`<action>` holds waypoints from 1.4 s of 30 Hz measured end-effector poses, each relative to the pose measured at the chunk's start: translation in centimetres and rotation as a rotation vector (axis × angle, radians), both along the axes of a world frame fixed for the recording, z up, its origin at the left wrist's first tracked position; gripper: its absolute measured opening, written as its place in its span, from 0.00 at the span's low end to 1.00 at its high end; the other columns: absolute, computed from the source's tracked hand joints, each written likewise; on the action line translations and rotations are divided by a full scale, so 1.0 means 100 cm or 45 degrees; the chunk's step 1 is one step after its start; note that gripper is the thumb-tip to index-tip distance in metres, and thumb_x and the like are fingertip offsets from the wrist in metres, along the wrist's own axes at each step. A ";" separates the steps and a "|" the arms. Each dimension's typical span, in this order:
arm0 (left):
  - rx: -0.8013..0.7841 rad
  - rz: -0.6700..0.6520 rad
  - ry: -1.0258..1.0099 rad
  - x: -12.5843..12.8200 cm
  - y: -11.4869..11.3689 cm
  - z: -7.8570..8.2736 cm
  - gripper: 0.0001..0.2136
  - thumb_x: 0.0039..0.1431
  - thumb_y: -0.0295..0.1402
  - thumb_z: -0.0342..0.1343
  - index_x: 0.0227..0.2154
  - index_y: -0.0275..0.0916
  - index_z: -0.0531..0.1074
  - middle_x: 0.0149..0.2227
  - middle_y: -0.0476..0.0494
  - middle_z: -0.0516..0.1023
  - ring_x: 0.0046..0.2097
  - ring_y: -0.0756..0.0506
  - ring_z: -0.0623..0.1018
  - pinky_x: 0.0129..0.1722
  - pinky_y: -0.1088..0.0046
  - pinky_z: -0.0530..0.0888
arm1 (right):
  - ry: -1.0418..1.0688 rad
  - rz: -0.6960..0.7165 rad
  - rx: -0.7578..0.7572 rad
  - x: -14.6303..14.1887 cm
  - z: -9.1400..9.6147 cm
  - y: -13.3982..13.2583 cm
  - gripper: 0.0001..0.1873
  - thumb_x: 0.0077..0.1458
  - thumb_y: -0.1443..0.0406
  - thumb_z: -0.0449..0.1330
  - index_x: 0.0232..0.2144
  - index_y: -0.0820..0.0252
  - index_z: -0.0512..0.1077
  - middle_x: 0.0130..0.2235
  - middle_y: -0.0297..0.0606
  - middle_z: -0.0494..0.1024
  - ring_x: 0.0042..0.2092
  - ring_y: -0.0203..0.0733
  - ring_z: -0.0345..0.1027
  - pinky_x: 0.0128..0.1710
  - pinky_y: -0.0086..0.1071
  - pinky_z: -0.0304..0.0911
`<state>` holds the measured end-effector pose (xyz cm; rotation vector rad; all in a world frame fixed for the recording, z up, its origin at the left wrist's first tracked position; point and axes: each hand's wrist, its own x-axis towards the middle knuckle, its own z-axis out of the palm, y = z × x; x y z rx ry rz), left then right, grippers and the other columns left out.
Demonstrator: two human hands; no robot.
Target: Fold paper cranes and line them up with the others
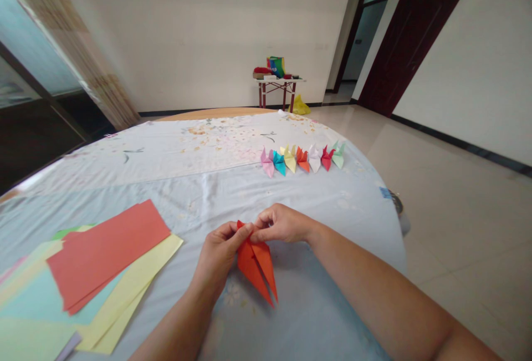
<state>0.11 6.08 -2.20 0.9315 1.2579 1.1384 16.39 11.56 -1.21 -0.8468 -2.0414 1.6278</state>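
A folded orange paper piece with two long pointed flaps [255, 264] is held just above the pale blue floral tablecloth [208, 183], at 6 o'clock on the round table. Its upper tip is pinched between the left hand [220, 253] and the right hand [280, 225], fingers closed together on the paper. Judged step: a small fold at the tip is being formed. Next move calls for a firm, aligned crease. Loose coloured paper sheets [103, 255] lie at 8 o'clock; a row of finished paper cranes [301, 158] at 1 o'clock
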 end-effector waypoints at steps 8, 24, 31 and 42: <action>-0.035 0.042 -0.100 0.001 0.000 -0.002 0.14 0.39 0.41 0.63 0.17 0.37 0.67 0.16 0.54 0.70 0.19 0.54 0.66 0.21 0.79 0.63 | -0.032 0.020 -0.015 -0.001 0.003 -0.001 0.18 0.43 0.54 0.62 0.23 0.67 0.71 0.21 0.29 0.65 0.24 0.28 0.54 0.25 0.24 0.51; 0.230 0.060 0.209 -0.004 0.000 0.004 0.14 0.48 0.42 0.56 0.33 0.38 0.75 0.30 0.46 0.78 0.33 0.45 0.75 0.35 0.72 0.69 | 0.225 -0.325 -0.142 -0.003 -0.012 0.010 0.20 0.38 0.53 0.65 0.24 0.66 0.70 0.24 0.31 0.71 0.26 0.30 0.60 0.29 0.26 0.56; 0.363 0.222 0.658 -0.008 0.001 -0.002 0.18 0.53 0.43 0.50 0.42 0.37 0.68 0.38 0.43 0.75 0.35 0.46 0.74 0.33 0.71 0.70 | 0.214 -0.473 0.165 0.000 -0.011 0.011 0.16 0.44 0.56 0.62 0.26 0.65 0.71 0.23 0.30 0.68 0.24 0.29 0.56 0.25 0.24 0.52; 0.672 -0.270 1.402 -0.006 -0.006 -0.006 0.12 0.58 0.34 0.45 0.40 0.40 0.70 0.41 0.42 0.71 0.43 0.44 0.72 0.45 0.64 0.69 | -0.427 -0.492 0.620 -0.002 -0.026 0.014 0.08 0.46 0.61 0.61 0.21 0.61 0.71 0.23 0.30 0.72 0.27 0.33 0.62 0.29 0.26 0.52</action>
